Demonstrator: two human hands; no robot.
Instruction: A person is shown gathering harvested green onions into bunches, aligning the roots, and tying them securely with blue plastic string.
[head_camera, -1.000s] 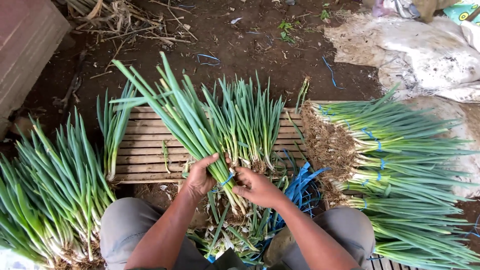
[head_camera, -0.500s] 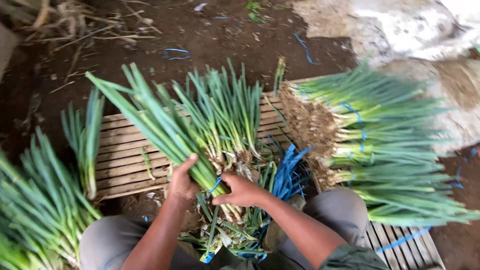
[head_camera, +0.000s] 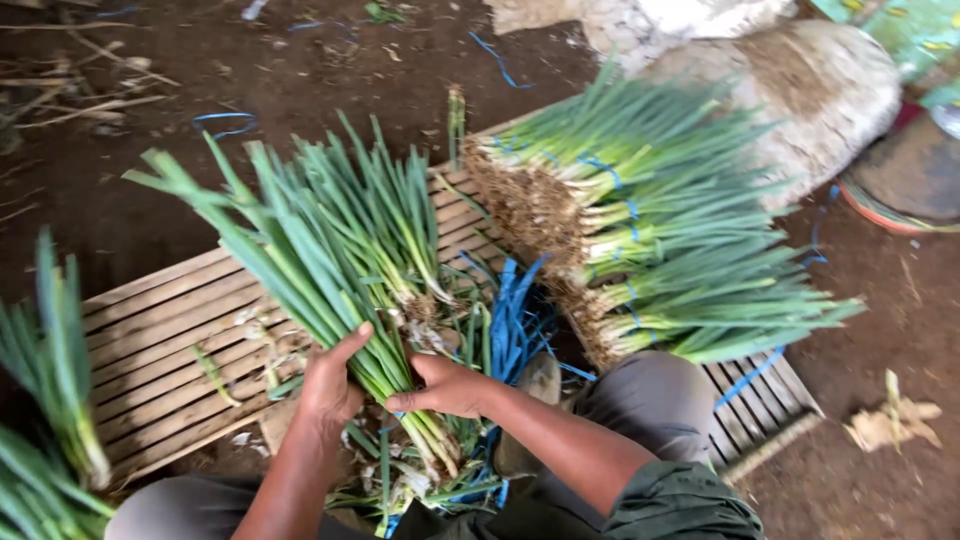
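Observation:
Both hands clasp one bundle of green onions (head_camera: 320, 260) near its white root end, leaves fanning up and to the left. My left hand (head_camera: 330, 385) wraps the bundle from the left side. On the right side, my right hand (head_camera: 450, 385) pinches the stalks with fingers curled. Blue plastic ties (head_camera: 515, 310) lie in a loose bunch just right of the hands. Trimmed scraps and roots sit below the hands between my knees.
A slatted wooden platform (head_camera: 160, 340) lies under the work. Stacked tied onion bundles (head_camera: 640, 230) rest to the right, roots facing me. Loose onions (head_camera: 50, 400) lie at the left edge. A white sack (head_camera: 800, 90) sits on the dirt behind the stack.
The view has swung right and closer. Both hands stay on the same bundle, which has shifted slightly left and tilted; the tied stack now fills more of the right side.

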